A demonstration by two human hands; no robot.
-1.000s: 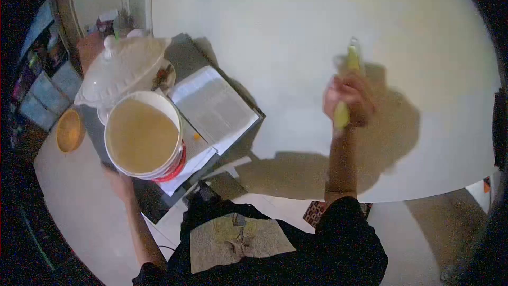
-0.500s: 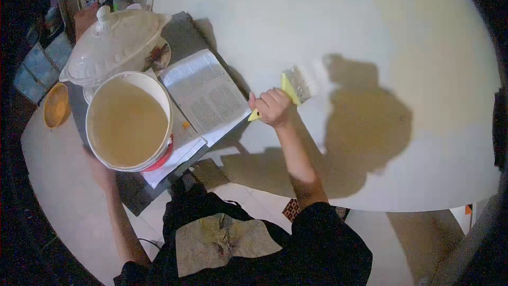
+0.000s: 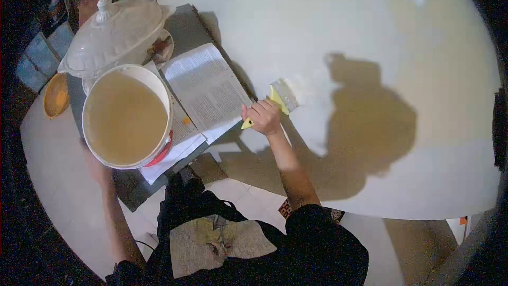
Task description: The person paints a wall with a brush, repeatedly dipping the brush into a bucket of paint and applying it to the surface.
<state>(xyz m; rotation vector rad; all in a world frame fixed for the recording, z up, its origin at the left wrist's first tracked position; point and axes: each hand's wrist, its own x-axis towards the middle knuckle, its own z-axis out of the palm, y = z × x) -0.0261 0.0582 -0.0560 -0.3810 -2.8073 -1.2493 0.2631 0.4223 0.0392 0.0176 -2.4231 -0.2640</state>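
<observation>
My right hand [image 3: 263, 117] is closed round the yellow handle of a wide paintbrush [image 3: 284, 97]. The brush's pale bristles point right, against or close to the white wall [image 3: 296, 16]. On the left, my left hand [image 3: 97, 165] is beside the lower left of a white bucket [image 3: 168, 122] of tan liquid [image 3: 124, 119]; its fingers are hidden behind the bucket. Printed papers [image 3: 203, 87] lie to the right of the bucket on a dark surface [image 3: 185, 21].
A lidded whitish dish [image 3: 114, 32] stands behind the bucket, with a small bowl of dark contents [image 3: 163, 47] beside it. An orange bowl [image 3: 56, 96] is at the far left. Large shadows fall on the wall.
My right hand has swept left and down with the brush, which now lies close to the papers. The view has shifted, so the bucket appears further left and higher.
</observation>
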